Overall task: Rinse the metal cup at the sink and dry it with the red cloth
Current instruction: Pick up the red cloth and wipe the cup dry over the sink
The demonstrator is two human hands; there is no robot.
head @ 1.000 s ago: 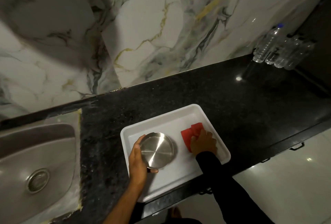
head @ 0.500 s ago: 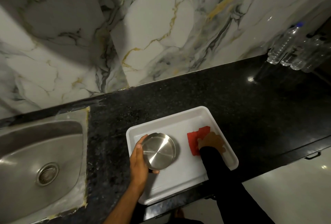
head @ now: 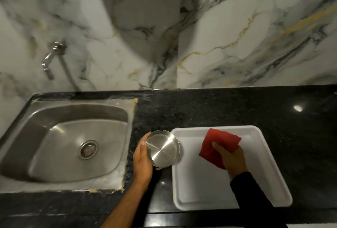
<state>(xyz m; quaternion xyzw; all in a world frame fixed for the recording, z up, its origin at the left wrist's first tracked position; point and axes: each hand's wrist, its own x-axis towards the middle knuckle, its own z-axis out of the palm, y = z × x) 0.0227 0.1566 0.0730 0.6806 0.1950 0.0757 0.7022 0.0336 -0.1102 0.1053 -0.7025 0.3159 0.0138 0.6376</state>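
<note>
My left hand (head: 143, 158) grips the metal cup (head: 163, 148), its shiny base turned toward me, above the dark counter between the sink and the white tray (head: 269, 165). The cup overlaps the tray's left rim. My right hand (head: 230, 158) holds the folded red cloth (head: 218, 141), lifted over the tray. The steel sink (head: 73, 142) lies to the left, with its drain (head: 88, 149) in the middle. A chrome tap (head: 52, 56) juts from the marble wall above the sink.
The black granite counter (head: 228, 111) runs from the sink to the right edge. A marble wall (head: 182, 27) rises behind it. The counter's front edge lies along the bottom of the view.
My view has swung left, bringing the whole sink and tap into sight. My left hand lifted the cup out of the tray toward the sink. My right hand picked the red cloth up off the tray.
</note>
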